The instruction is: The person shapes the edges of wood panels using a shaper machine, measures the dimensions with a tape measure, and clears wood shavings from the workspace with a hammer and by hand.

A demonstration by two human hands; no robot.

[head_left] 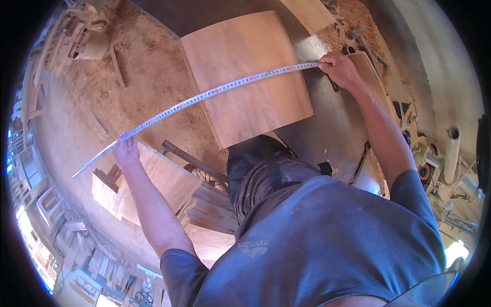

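Note:
A white measuring tape (235,85) with red marks is drawn out taut between my two hands, crossing above a wide pale wooden panel (245,46). My right hand (340,70) pinches one end of the tape, just past the panel's right edge. My left hand (127,150) has its fingers closed on the tape, well beyond the panel's left edge. From there the free length of tape (92,163) runs on to the lower left. No tape case shows. The panel lies on a dark smooth machine table (332,123) and overhangs it on the left.
Stacked boards (153,187) stand beneath my left forearm. Sawdust covers the floor (148,66). A wooden beam (371,77) and a dark bar tool (361,162) lie on the right. Another board (309,14) is at the far side, and timber pieces (94,43) at far left.

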